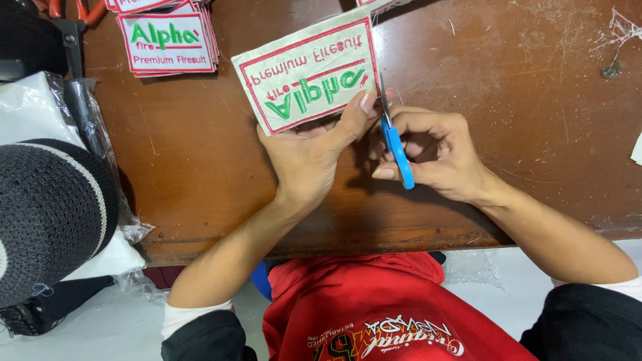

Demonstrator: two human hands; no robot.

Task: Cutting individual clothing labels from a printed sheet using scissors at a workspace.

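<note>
My left hand (309,155) gripped the patch (309,73), a white cloth rectangle with a red stitched border and green and red lettering, thumb pressed on its lower right corner and the fingers hidden behind it. The patch was held just above the table (508,87), tilted, its far end pointing toward 11 o'clock, the lettering upside down to me. My right hand (435,157) was closed around small blue-handled snips (396,144), at 3 o'clock from the left hand and touching it at the thumbs. The thin metal blades pointed to 12 o'clock and ran right along the patch's right edge, close by my left thumb tip; I could not tell whether they were biting cloth or thread. A stack of like patches (167,40) lay on the brown table at 10 o'clock, well apart from my hands. A black knitted cap (47,214) sat at 9 o'clock on clear plastic bags (100,127). Loose thread scraps (618,40) lay at 2 o'clock. My red shirt (374,307) showed at 6 o'clock below the table's edge.
</note>
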